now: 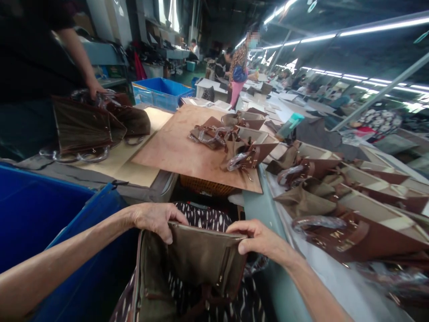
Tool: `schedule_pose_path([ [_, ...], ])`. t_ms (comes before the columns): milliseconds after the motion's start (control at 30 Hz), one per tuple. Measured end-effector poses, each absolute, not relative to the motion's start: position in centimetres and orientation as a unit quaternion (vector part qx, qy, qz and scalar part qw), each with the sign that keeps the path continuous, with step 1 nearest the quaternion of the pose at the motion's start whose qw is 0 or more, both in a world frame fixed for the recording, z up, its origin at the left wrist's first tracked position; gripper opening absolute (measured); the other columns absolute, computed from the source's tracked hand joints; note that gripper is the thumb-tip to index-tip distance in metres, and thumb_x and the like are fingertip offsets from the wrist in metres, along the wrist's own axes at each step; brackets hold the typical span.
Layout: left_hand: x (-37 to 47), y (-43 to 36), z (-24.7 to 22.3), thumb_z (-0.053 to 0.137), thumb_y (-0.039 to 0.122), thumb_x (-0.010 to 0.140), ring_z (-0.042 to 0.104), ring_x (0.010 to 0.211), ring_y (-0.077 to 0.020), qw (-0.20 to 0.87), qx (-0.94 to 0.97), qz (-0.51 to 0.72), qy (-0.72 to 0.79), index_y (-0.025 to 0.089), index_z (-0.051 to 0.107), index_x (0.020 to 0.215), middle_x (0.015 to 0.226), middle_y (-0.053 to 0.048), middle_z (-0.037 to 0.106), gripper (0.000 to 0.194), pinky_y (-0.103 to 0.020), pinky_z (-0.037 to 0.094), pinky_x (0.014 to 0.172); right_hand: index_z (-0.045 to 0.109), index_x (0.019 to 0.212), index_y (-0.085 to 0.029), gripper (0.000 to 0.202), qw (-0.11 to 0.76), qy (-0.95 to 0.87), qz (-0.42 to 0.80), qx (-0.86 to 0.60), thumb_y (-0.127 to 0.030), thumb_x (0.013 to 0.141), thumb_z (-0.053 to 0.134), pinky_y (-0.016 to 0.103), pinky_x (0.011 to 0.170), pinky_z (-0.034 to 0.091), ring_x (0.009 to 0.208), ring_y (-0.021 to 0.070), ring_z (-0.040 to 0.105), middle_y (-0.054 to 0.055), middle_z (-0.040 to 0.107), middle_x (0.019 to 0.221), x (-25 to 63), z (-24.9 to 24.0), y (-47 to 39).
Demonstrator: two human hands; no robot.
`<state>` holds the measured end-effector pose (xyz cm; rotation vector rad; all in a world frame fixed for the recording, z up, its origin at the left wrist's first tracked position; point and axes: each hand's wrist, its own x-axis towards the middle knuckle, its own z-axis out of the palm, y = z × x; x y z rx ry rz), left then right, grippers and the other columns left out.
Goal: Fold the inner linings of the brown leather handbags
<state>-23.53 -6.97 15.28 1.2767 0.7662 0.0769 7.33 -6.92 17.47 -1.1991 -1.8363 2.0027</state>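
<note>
A brown handbag (197,257) with an olive-brown lining rests on my lap, its inside turned toward me. My left hand (157,221) pinches the bag's upper edge near its left corner, thumb on the lining side. At the right end of the same edge, my right hand (261,239) grips it between thumb and fingers. A zipped inner pocket shows on the lining below my right hand. The bag's lower part runs out of view at the bottom.
Unfinished brown bags (355,223) crowd the right table. More lie on a brown board (174,134) ahead. A blue bin (77,210) stands at my left; another blue bin (161,91) is farther off. A co-worker's hand (95,87) holds bags at the far left.
</note>
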Motion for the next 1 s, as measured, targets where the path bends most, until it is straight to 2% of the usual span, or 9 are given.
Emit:
schedule_pose_path([
  [200,-23.3,-6.9,15.7,0.069,0.020,0.056,0.062,0.073,-0.0148,0.738,0.573,0.032,0.354,0.018,0.068,0.095,0.083,0.004,0.070,0.039,-0.016,0.048,0.062,0.070,0.093,-0.016,0.029,0.095,-0.650,0.661,-0.363,-0.034,0.072,0.061,0.024,0.069,0.038,0.078,0.0162,0.052,0.001,0.063,0.084,6.8,18.0,-7.0],
  [367,-23.2,-7.0,15.3,0.073,0.024,0.054,0.063,0.076,-0.0160,0.752,0.565,0.031,0.339,0.019,0.068,0.094,0.086,0.004,0.070,0.041,-0.019,0.049,0.067,0.071,0.083,-0.014,0.026,0.099,-0.666,0.627,-0.390,-0.035,0.078,0.055,0.022,0.062,0.036,0.069,0.0132,0.048,0.000,0.059,0.072,6.7,17.5,-6.9],
  [467,-23.3,-7.0,15.1,0.074,0.027,0.055,0.063,0.079,-0.0170,0.760,0.561,0.025,0.328,0.019,0.068,0.094,0.087,0.003,0.070,0.040,-0.022,0.050,0.072,0.069,0.076,-0.013,0.026,0.098,-0.670,0.620,-0.396,-0.034,0.079,0.055,0.022,0.059,0.034,0.064,0.0119,0.047,-0.002,0.057,0.066,6.9,16.4,-6.6],
  [600,-23.5,-7.0,15.1,0.075,0.025,0.054,0.063,0.083,-0.0185,0.781,0.537,0.027,0.319,0.018,0.068,0.097,0.092,0.001,0.070,0.044,-0.026,0.049,0.078,0.069,0.080,-0.011,0.027,0.102,-0.663,0.622,-0.404,-0.035,0.079,0.055,0.023,0.060,0.035,0.063,0.0125,0.049,-0.001,0.059,0.066,6.8,15.2,-6.2],
  [733,-23.7,-7.2,15.0,0.075,0.025,0.055,0.063,0.083,-0.0189,0.774,0.541,0.037,0.326,0.019,0.068,0.096,0.092,0.001,0.070,0.043,-0.026,0.049,0.076,0.069,0.080,-0.011,0.029,0.101,-0.663,0.623,-0.404,-0.037,0.079,0.055,0.023,0.059,0.035,0.064,0.0129,0.049,0.000,0.059,0.066,6.7,15.0,-6.0],
  [1000,-23.8,-7.4,15.5,0.064,0.031,0.070,0.061,0.094,-0.0218,0.764,0.556,0.049,0.324,0.017,0.066,0.102,0.097,-0.002,0.069,0.035,-0.026,0.047,0.081,0.067,0.074,-0.011,0.030,0.100,-0.661,0.625,-0.404,-0.038,0.079,0.055,0.022,0.055,0.033,0.060,0.0112,0.047,-0.002,0.055,0.060,6.7,14.8,-6.0],
])
